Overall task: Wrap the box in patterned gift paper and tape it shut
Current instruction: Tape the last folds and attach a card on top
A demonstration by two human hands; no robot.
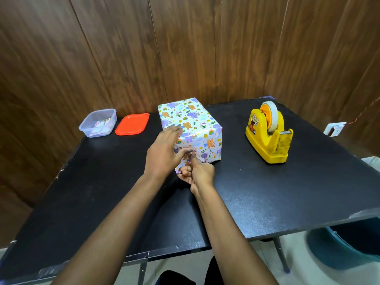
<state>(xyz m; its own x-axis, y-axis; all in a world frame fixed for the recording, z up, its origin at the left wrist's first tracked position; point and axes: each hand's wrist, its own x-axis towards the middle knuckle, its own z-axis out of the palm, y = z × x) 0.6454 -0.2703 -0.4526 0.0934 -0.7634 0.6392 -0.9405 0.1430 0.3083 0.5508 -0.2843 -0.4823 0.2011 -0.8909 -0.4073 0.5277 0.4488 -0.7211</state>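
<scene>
1. The box (191, 120) is showing white paper with purple elephants, orange bears and rainbows.
2. The table (102, 182) is showing plain black.
3. The tape dispenser (267, 140) is showing yellow, with an orange hub and a whitish roll.
4. The lid (132, 124) is showing orange-red.
5. The wall (185, 48) is showing brown wood grain.

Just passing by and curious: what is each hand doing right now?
Left hand: open, straight fingers resting on the box.
Right hand: forefinger pressing the box's near side, other fingers curled; whether it holds anything cannot be told.
</scene>
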